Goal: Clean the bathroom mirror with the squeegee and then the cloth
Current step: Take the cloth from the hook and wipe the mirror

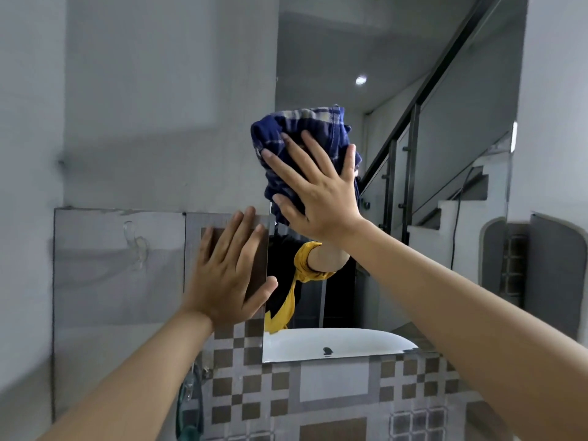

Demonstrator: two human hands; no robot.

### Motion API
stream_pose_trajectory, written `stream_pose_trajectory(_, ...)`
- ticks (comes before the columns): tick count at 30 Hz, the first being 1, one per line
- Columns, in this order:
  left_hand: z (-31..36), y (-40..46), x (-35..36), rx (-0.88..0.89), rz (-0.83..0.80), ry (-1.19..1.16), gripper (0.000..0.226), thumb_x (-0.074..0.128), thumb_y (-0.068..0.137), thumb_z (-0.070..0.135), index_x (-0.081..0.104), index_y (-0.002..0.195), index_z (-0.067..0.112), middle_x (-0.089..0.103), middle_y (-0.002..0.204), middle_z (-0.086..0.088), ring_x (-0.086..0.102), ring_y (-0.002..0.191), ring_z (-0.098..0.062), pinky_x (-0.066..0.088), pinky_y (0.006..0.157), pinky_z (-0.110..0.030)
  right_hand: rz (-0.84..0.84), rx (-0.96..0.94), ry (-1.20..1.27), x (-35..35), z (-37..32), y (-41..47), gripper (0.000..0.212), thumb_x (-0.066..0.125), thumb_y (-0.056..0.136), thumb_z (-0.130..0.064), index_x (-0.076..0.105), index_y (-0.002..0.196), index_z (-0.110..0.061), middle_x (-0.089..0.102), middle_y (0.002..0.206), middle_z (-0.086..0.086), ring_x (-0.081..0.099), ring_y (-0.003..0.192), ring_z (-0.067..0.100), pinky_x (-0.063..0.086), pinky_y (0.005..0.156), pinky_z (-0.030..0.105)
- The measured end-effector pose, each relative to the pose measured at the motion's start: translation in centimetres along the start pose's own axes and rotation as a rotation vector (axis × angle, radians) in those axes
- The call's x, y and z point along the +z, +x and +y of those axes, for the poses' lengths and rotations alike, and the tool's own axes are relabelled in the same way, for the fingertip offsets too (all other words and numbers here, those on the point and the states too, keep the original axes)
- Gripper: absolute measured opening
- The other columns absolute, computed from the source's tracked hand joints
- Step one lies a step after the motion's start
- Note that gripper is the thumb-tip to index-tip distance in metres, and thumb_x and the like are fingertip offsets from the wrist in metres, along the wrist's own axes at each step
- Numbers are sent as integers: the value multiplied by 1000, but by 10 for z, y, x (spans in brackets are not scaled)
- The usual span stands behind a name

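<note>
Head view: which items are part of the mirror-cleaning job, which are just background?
In the job:
cloth, pressed on the glass
right hand, flat on the cloth
mirror
left hand, braced flat at the mirror's left edge

Background:
clear wall hook
checkered tiles

Squeegee: not visible.

Navy plaid cloth (302, 135); brown-checked tiles (397, 377)

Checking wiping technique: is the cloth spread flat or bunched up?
Bunched. The blue plaid cloth shows crumpled folds under the right hand, whose open palm presses it against the mirror.
</note>
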State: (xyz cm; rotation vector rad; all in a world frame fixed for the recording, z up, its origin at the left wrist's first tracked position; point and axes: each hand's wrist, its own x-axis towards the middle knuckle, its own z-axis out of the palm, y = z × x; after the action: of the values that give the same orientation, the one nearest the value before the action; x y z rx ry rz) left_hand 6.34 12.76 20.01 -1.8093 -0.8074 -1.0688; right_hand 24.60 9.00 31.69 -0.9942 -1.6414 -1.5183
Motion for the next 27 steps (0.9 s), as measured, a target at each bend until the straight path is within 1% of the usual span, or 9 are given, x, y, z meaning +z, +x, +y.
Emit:
stream_pose_trajectory(4, 0, 1, 0, 1, -5, 8, 76, 42, 87, 57, 30, 146, 11, 24, 155, -18, 20, 145, -31, 19, 114, -55, -47, -96, -8, -3, 13, -23, 56, 39, 92, -52, 36, 145, -34, 39, 152, 2, 31, 142, 29, 14, 107, 70)
stream_pose_trajectory(7, 1, 2, -1, 1, -5, 4, 74, 39, 87, 58, 28, 147, 17, 23, 156, -17, 18, 146, -31, 17, 115, -55, -82, -163, -24, -6, 31, -42, 56, 34, 93, -53, 31, 146, -35, 40, 152, 2, 30, 142, 29, 12, 107, 69)
stream_pose_trajectory(10, 2, 1, -1, -7, -4, 22, 74, 41, 85, 57, 30, 146, 17, 24, 155, -18, 21, 144, -32, 20, 113, -56, -103, -188, -39, -9, 55, -64, 56, 33, 93, -52, 28, 146, -36, 39, 152, 2, 29, 142, 28, 8, 108, 67)
stream_pose_trajectory(12, 2, 2, -1, -5, -1, 32, 74, 43, 84, 57, 32, 145, 16, 25, 155, -17, 22, 144, -33, 22, 112, -58, -97, -195, -44, -11, 76, -80, 56, 34, 92, -52, 30, 145, -36, 41, 151, 2, 30, 142, 28, 5, 109, 65)
stream_pose_trajectory(15, 2, 2, 0, -12, 7, 37, 75, 43, 82, 57, 34, 143, 14, 26, 155, -18, 24, 143, -33, 19, 112, -57, -91, -180, -67, -14, 114, -107, 56, 33, 92, -52, 32, 145, -34, 41, 149, 4, 30, 141, 29, 3, 110, 64)
stream_pose_trajectory(17, 3, 2, 1, -7, 21, 49, 75, 43, 82, 56, 35, 142, 13, 28, 154, -19, 25, 142, -34, 18, 111, -57, -87, -112, -77, -17, 139, -124, 57, 30, 93, -54, 30, 146, -33, 43, 148, 6, 31, 140, 30, 7, 109, 66)
stream_pose_trajectory(20, 4, 2, 1, -7, 44, 56, 75, 42, 81, 56, 35, 141, 11, 28, 153, -20, 26, 140, -36, 15, 113, -54, -61, 95, -49, -20, 165, -143, 57, 27, 94, -55, 29, 145, -32, 47, 145, 12, 30, 140, 30, 11, 107, 71)
stream_pose_trajectory(23, 5, 3, 0, -15, 51, 75, 74, 40, 82, 56, 35, 141, 11, 29, 152, -21, 26, 139, -37, 14, 112, -53, -18, 324, 10, -20, 177, -153, 59, 35, 90, -50, 29, 145, -31, 42, 149, 11, 27, 142, 29, 7, 108, 71)
stream_pose_trajectory(27, 6, 1, 2, -49, 22, 102, 75, 33, 84, 59, 30, 145, 15, 25, 155, -17, 22, 143, -34, 11, 113, -55, 59, 571, 67, -18, 181, -165, 61, 35, 88, -48, 27, 147, -31, 37, 152, 7, 22, 144, 27, 4, 109, 69)
